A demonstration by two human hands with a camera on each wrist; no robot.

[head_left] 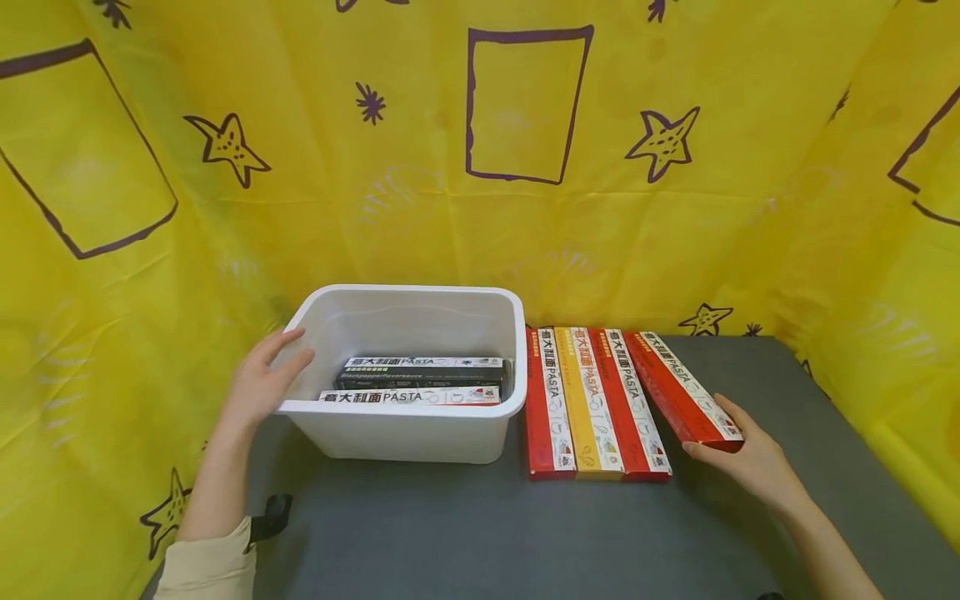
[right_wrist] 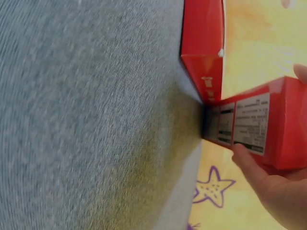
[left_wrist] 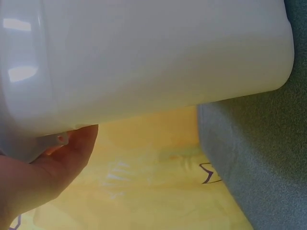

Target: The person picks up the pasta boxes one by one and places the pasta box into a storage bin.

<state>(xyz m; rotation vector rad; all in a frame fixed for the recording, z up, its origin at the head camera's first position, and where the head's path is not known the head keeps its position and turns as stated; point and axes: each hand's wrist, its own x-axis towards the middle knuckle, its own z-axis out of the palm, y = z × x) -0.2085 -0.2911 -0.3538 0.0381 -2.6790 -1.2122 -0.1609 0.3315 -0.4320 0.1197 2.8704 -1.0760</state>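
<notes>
My left hand (head_left: 262, 379) grips the left rim of a white plastic bin (head_left: 408, 437); in the left wrist view its fingers curl at the rim beside the bin's outer wall (left_wrist: 158, 57). My right hand (head_left: 753, 467) pinches the near end of a red pasta box (head_left: 686, 396) between thumb and fingers. That end is lifted off the table, and the box slopes down toward its far end. In the right wrist view, a white printed label shows on the box's underside (right_wrist: 254, 120).
Left of the held box, a red pasta box (head_left: 630, 404), a yellow one (head_left: 588, 404) and another red one (head_left: 550, 404) lie side by side. Inside the bin lie a black pasta box (head_left: 420, 377) and a white-faced one (head_left: 408, 397). A yellow patterned curtain (head_left: 420, 225) surrounds the grey table (head_left: 420, 533).
</notes>
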